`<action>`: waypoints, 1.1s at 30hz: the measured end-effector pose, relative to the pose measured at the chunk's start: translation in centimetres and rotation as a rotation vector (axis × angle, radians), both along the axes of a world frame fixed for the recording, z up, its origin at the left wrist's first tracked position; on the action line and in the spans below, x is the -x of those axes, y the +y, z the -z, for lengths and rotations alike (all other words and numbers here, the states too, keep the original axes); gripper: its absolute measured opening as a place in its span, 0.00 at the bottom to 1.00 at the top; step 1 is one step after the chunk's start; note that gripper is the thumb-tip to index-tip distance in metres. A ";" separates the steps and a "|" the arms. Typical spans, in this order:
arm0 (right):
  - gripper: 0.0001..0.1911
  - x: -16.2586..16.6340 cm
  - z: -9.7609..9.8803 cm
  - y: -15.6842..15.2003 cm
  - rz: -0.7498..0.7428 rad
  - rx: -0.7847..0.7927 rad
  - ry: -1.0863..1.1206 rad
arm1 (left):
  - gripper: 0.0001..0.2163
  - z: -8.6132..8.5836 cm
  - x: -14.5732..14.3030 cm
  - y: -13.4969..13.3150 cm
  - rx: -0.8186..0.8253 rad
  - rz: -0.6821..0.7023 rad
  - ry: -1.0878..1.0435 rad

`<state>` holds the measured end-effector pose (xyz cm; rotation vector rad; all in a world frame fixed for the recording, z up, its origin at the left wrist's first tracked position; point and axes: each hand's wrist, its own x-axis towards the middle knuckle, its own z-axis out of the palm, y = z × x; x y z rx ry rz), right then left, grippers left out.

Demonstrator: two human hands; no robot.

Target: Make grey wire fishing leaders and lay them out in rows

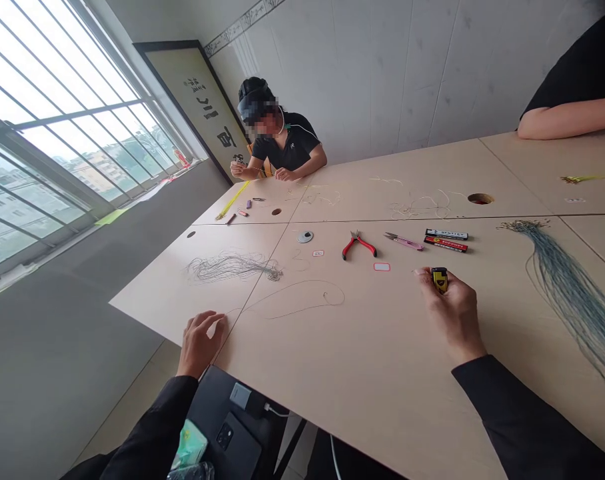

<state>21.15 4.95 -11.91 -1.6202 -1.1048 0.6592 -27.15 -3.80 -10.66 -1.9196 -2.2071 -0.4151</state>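
Observation:
My left hand (201, 342) rests at the table's near left edge, thumb and forefinger pinched at the end of a thin cord (302, 283). From there the cord runs in a long loose loop across the tabletop. My right hand (454, 308) is closed around a black and yellow lighter (439, 280), held upright above the table. Beyond it lie red-handled pliers (358, 246) with spread handles, small scissors (404, 241) with pink handles, and two marker-like tubes, one black and white (446, 235), one red and black (445, 245).
A bundle of grey cords (227, 268) lies at left, a thick blue-green bundle (567, 280) at right. A round grommet (305, 237) and a red-edged label (382, 267) sit mid-table. A person (287, 143) works opposite; another person's arm (567, 120) rests at the far right.

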 end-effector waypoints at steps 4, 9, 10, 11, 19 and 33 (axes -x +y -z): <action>0.19 -0.1 0.2 0.1 0.016 0.019 0.001 | 0.17 0.3 -1.1 -0.2 0.006 0.047 -0.037; 0.18 -0.1 0.1 0.0 0.038 0.063 0.013 | 0.16 -0.1 -1.4 -0.7 0.003 -0.045 -0.005; 0.18 -0.1 0.0 0.0 0.046 0.079 0.015 | 0.15 -0.3 -1.3 -0.7 -0.003 -0.089 0.002; 0.18 -0.1 0.0 -0.1 0.049 0.093 0.017 | 0.15 -0.4 -1.2 -0.7 -0.009 -0.127 0.001; 0.18 -0.2 0.4 0.0 0.045 0.100 -0.007 | 0.16 -0.7 -2.8 0.1 -0.002 0.010 -0.070; 0.18 -0.2 0.1 -0.1 0.046 0.121 0.003 | 0.16 -0.6 0.5 -0.9 0.026 -0.125 0.078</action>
